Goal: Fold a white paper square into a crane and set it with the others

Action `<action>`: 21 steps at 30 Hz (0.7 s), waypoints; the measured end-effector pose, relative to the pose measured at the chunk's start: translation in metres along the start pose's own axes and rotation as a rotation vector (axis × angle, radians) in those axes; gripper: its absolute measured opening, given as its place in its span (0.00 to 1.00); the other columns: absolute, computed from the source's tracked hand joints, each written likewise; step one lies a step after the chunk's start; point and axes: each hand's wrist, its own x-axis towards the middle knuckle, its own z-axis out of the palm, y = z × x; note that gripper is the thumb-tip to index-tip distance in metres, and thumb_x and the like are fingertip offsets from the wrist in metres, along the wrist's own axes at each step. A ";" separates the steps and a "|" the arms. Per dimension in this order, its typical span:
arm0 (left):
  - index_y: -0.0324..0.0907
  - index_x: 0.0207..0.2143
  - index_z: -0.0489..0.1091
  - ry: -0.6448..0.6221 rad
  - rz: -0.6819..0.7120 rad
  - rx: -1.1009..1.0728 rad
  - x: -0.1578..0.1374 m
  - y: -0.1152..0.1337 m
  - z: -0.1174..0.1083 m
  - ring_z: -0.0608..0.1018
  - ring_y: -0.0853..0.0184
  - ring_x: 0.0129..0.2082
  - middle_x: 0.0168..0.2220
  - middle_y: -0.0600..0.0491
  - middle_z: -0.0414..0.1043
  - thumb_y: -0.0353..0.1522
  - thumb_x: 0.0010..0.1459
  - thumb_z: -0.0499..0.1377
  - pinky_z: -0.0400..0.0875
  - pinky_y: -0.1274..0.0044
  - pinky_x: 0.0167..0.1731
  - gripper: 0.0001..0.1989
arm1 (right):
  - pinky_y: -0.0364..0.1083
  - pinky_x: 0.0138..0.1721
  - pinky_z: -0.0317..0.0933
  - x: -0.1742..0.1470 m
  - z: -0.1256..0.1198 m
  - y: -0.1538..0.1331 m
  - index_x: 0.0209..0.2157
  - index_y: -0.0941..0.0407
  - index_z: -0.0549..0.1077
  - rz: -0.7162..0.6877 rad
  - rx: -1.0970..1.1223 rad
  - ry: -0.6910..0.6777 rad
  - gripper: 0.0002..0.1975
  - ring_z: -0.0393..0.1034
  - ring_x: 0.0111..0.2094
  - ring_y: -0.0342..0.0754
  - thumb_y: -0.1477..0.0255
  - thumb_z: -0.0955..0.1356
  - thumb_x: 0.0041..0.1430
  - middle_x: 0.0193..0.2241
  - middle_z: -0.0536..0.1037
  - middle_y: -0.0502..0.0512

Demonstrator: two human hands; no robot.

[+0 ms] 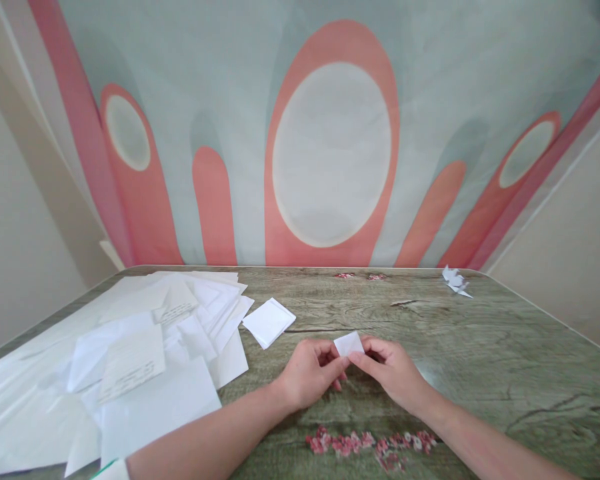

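"State of the fingers?"

"Left hand (310,375): thumb and curled fingers drawn close, pinching a small, white, four-sided paper piece (349,342) at its left side. Right hand (399,373): thumb on the lower right corner, index finger at the right edge, gap narrow. Thumb tips nearly meet at the lower edge."

"Position of the piece?"

"Between both hands, above a grey-brown wood-grain tabletop (490,360) printed with pink blossoms (349,442)."

"Other materials?"

"Left: a spread heap of smooth white paper sheets (160,400), overlapping. Beside it, a neat stack of square white papers (269,323). Far right: a jagged, pointed white paper cluster (455,281)."
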 end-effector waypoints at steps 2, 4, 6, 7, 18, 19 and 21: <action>0.38 0.21 0.63 0.019 -0.005 0.031 0.000 -0.001 0.000 0.70 0.73 0.16 0.19 0.55 0.68 0.42 0.50 0.57 0.62 0.82 0.17 0.16 | 0.43 0.33 0.58 0.001 0.000 0.004 0.26 0.59 0.74 0.009 -0.060 0.016 0.16 0.66 0.30 0.46 0.60 0.65 0.54 0.26 0.74 0.52; 0.38 0.21 0.63 0.033 -0.006 0.046 0.001 -0.001 0.000 0.70 0.72 0.16 0.19 0.55 0.68 0.41 0.50 0.56 0.62 0.82 0.17 0.15 | 0.42 0.30 0.56 0.003 0.000 0.005 0.25 0.59 0.73 0.032 -0.099 0.033 0.17 0.64 0.27 0.44 0.59 0.65 0.54 0.22 0.72 0.50; 0.38 0.21 0.62 0.043 -0.008 0.038 0.002 0.000 0.000 0.70 0.73 0.16 0.18 0.56 0.68 0.40 0.50 0.56 0.62 0.82 0.17 0.14 | 0.41 0.28 0.55 0.004 0.001 0.005 0.23 0.59 0.72 0.043 -0.117 0.045 0.18 0.62 0.24 0.43 0.59 0.63 0.55 0.20 0.70 0.48; 0.38 0.22 0.62 0.050 -0.009 0.031 0.003 0.000 0.000 0.70 0.73 0.16 0.18 0.56 0.67 0.39 0.50 0.56 0.62 0.82 0.16 0.13 | 0.41 0.27 0.55 0.004 0.001 0.004 0.23 0.59 0.71 0.040 -0.116 0.044 0.19 0.62 0.24 0.43 0.59 0.63 0.56 0.20 0.70 0.48; 0.38 0.22 0.68 0.132 0.161 0.319 0.003 -0.008 -0.004 0.71 0.72 0.20 0.19 0.56 0.68 0.34 0.54 0.55 0.62 0.82 0.22 0.12 | 0.44 0.35 0.59 0.005 -0.002 0.006 0.33 0.57 0.74 -0.044 -0.019 0.017 0.13 0.66 0.33 0.47 0.62 0.66 0.54 0.31 0.74 0.53; 0.38 0.22 0.69 0.149 0.206 0.374 0.002 -0.007 -0.005 0.71 0.72 0.22 0.20 0.56 0.69 0.34 0.54 0.55 0.62 0.82 0.23 0.11 | 0.44 0.36 0.59 0.004 -0.002 0.006 0.34 0.57 0.74 -0.064 -0.023 0.019 0.12 0.66 0.34 0.47 0.63 0.66 0.55 0.32 0.75 0.53; 0.39 0.24 0.71 0.195 0.275 0.435 0.002 -0.005 -0.007 0.71 0.71 0.25 0.23 0.55 0.70 0.32 0.53 0.57 0.62 0.82 0.25 0.08 | 0.44 0.36 0.59 0.004 -0.002 0.005 0.33 0.56 0.75 -0.093 -0.050 0.036 0.10 0.67 0.34 0.47 0.65 0.66 0.55 0.32 0.74 0.53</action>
